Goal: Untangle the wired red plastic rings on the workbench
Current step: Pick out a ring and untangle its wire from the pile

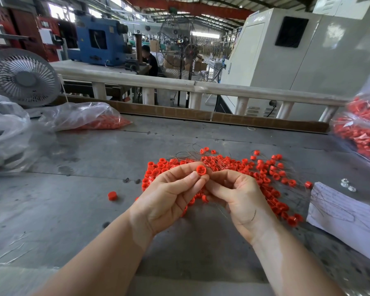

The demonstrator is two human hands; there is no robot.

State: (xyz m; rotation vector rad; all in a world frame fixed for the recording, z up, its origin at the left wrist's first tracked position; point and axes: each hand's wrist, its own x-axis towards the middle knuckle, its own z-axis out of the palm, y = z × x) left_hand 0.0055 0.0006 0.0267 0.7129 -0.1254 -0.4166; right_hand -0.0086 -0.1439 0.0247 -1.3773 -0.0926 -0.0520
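A pile of small red plastic rings with thin wires tangled through it lies spread over the grey workbench. Above the pile's near side, my left hand pinches one red ring between thumb and fingertips. My right hand is right beside it, fingers curled, pinching thin wires that lead from that ring; the fingertips of both hands nearly touch. One loose red ring lies alone on the bench to the left.
A clear bag of red rings lies at the back left, another bag at the right edge. White paper and small metal nuts sit at the right. A grey fan stands back left.
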